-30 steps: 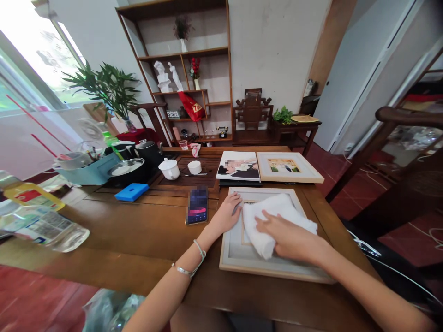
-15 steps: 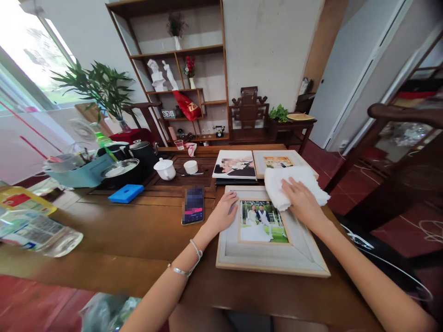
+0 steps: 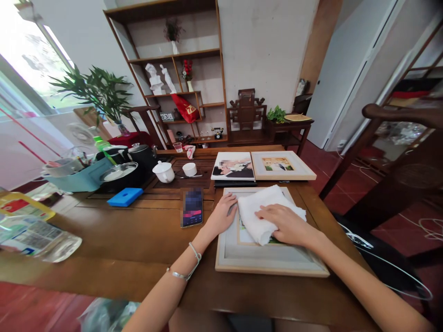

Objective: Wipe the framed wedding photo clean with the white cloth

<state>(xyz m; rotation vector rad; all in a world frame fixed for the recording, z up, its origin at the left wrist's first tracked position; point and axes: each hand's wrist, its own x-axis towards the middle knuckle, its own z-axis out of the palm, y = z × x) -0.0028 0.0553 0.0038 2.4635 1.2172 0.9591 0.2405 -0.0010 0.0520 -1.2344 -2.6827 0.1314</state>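
Observation:
A picture frame (image 3: 238, 260) with a pale mat and light wood edging lies flat on the table. My left hand (image 3: 225, 213) rests over its upper left edge, fingers stretched out and thumb apart. My right hand (image 3: 285, 223) presses a folded white cloth (image 3: 258, 207) against the middle of the frame, fingers curled on the cloth. The cloth covers most of the photo inside; only slivers show at its left and lower edges. Left of my left hand lies a phone (image 3: 192, 210) with its screen lit.
Behind are a photo panel (image 3: 232, 167) on dark items and another frame (image 3: 304, 171). A lidded white cup (image 3: 163, 171), small white bowl (image 3: 189, 169), blue block (image 3: 125, 197) and clear bottle (image 3: 51, 237) stand leftward. A wooden chair (image 3: 391, 184) is at right.
My right hand has slid the white cloth from the frame's upper right corner left and toward me, over the photo. The back frame is now uncovered. My left hand stays in place.

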